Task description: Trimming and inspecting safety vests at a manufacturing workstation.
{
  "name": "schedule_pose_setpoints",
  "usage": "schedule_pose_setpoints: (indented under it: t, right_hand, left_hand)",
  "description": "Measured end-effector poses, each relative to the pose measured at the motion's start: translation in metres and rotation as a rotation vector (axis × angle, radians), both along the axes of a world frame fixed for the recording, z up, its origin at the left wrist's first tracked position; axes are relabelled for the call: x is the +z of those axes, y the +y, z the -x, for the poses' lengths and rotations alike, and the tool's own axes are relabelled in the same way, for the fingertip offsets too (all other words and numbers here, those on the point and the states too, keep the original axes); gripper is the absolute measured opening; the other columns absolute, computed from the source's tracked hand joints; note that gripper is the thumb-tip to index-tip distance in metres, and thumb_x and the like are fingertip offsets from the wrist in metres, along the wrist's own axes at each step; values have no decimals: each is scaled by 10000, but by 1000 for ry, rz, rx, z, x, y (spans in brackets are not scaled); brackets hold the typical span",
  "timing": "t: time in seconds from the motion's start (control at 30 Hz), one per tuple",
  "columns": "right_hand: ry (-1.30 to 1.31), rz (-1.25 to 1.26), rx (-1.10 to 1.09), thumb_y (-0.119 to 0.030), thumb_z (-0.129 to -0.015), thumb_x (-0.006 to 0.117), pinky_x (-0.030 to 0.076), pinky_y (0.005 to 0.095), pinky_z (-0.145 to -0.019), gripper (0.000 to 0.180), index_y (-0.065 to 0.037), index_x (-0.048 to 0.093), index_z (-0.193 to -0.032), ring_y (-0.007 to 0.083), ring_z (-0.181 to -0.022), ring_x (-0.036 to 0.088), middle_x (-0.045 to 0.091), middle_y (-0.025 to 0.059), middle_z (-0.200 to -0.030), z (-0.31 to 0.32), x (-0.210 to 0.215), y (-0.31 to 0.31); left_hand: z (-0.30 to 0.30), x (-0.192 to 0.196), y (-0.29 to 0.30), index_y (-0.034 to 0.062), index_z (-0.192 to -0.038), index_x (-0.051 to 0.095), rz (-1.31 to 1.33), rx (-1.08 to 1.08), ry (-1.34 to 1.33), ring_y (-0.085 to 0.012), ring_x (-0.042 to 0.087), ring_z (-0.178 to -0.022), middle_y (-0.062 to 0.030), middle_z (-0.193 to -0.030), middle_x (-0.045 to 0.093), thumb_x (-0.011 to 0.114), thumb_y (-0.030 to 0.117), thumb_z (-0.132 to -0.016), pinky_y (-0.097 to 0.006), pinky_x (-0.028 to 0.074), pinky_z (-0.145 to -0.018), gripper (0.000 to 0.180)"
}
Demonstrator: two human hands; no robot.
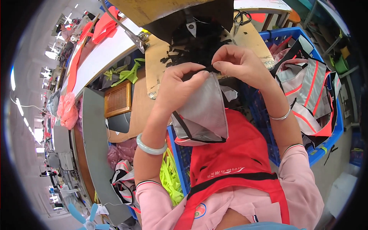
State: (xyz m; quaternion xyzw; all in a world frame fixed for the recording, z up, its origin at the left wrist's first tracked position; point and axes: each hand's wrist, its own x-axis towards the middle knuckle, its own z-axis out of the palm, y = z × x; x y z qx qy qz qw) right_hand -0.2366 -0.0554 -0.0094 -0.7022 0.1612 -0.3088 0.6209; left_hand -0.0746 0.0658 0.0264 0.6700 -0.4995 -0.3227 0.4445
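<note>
A light grey fabric piece [203, 109] with black binding and a thin coral edge hangs between my hands over my red apron. My left hand [178, 84] pinches its black-bound upper edge between thumb and fingers. Close beside it, my right hand [239, 66] is closed in a pinch at the upper corner of the same edge. Beyond my hands is the dark working part of a machine with a metal tip [191, 27], and black scraps [178, 55] lie heaped on the worn wooden board [157, 73] below it.
Scissors [240, 19] lie at the board's far right. To the right, a blue crate [329, 142] holds grey sewn pieces with coral stripes [310, 92]. Neon-yellow fabric [172, 180] fills a crate at lower left. A white table [103, 53] carries coral fabric [106, 27].
</note>
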Motion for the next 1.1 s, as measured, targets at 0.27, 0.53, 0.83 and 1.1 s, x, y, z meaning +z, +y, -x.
schedule_pose_setpoints:
  t: [0.27, 0.53, 0.83, 1.1]
  right_hand:
    - [104, 34, 22, -152, -832, 630, 408, 203, -586, 159, 6, 611, -835, 33, -646, 475, 554, -30, -704, -19, -1, -18]
    - [-20, -58, -112, -190, -861, 610, 391, 199, -573, 194, 4, 612, -874, 35, -637, 461, 539, -33, -701, -42, -18, -24]
    - [-78, -173, -131, -240, -870, 610, 355, 195, -586, 207, -35, 605, -898, 45, -629, 444, 512, -44, -720, -64, -26, -37]
    - [-178, -321, -79, -247, -867, 621, 359, 184, -594, 187, -62, 612, -891, 34, -616, 446, 510, -52, -715, -70, -30, -44]
  left_hand:
    - [-27, -16, -24, -23, -962, 675, 8, -42, 64, -52, 555, -726, -19, -794, 656, 700, 173, -795, -208, 444, -653, 259]
    - [-46, -20, -46, -12, -995, 667, -19, 18, 199, -61, 581, -734, -4, -834, 651, 711, 145, -803, -196, 455, -673, 252]
    - [-62, -28, -65, -6, -1015, 662, 24, 8, 354, -79, 604, -780, -24, -855, 665, 689, 105, -818, -200, 463, -724, 228]
    - [-59, -28, -69, -12, -1007, 665, 84, 69, 389, -94, 596, -795, -32, -862, 658, 705, 123, -807, -219, 459, -732, 245]
